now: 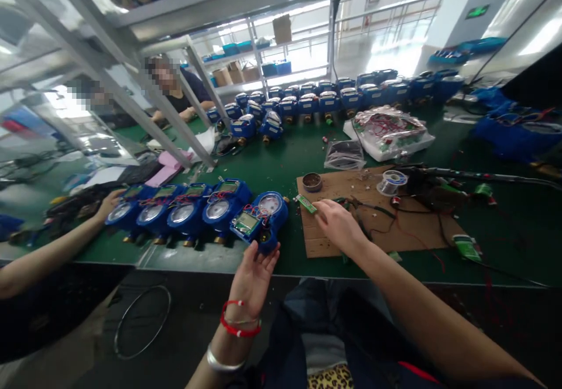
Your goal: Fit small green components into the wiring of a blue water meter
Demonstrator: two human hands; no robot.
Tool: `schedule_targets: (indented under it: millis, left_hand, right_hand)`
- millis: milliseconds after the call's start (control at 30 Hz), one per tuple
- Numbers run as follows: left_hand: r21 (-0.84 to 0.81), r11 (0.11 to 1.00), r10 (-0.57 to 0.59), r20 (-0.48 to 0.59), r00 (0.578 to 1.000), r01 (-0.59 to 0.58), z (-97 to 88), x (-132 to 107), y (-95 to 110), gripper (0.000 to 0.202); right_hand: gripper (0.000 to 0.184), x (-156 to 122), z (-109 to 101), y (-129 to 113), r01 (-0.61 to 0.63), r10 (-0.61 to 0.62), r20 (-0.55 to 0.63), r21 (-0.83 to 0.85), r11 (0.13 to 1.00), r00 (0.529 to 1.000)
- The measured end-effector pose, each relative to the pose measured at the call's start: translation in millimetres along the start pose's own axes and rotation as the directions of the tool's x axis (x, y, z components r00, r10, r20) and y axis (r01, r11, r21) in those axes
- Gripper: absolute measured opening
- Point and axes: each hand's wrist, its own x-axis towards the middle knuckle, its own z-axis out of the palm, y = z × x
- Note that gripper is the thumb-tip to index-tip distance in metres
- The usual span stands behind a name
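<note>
In the head view my left hand [253,272] is palm up at the bench's front edge, its thumb and fingers on the near end of a blue water meter [276,216]. That meter is turned at an angle, its cover part showing a small display, a green board and red and blue wires beside the round dial. Between the fingertips of my right hand [338,225] is a small green circuit board [306,203], held above the left edge of a cardboard sheet [316,243]. Pliers [373,206] lie partly hidden behind that hand.
Several blue meters [182,213] line the bench to the left, where a co-worker's hand [109,203] touches the end one. On the cardboard are a round tin [312,182] and a solder spool [392,183]. Bagged boards [390,128] and more meters [307,103] stand behind.
</note>
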Motion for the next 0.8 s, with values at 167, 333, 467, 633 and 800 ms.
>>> schedule_targets:
  millis: [167, 333, 467, 633, 800]
  left_hand:
    - [-0.041, 0.999, 0.012, 0.053, 0.999, -0.010, 6.4, -0.7, -12.4, 0.020]
    - [-0.036, 0.999, 0.012, 0.066, 0.998, -0.010, 7.4, 1.3, -18.9, 0.023]
    - [0.137, 0.990, -0.027, 0.075, 0.997, 0.017, -0.4, -5.7, -16.4, 0.029]
    - [0.622, 0.783, -0.065, 0.106, 0.992, -0.015, -11.2, -27.5, -0.4, 0.037]
    - [0.818, 0.404, 0.190, 0.362, 0.912, -0.409, 1.7, -44.8, 38.0, 0.015]
  right_hand:
    - [0.018, 40.1, 42.1, -7.3, -0.041, 0.047, 0.070, -0.086, 0.995, 0.996]
    - [0.018, 51.1, 62.5, -3.5, -0.121, 0.126, 0.050, -0.100, 0.988, 0.991]
    - [0.019, 51.8, 66.4, 5.4, -0.133, 0.133, 0.021, -0.011, 0.991, 0.991]
    - [0.028, 55.5, 61.0, 12.1, -0.117, 0.123, -0.015, 0.219, 0.969, 0.992]
    - [0.030, 54.7, 41.5, 2.5, -0.085, 0.099, -0.002, 0.502, 0.861, 0.995]
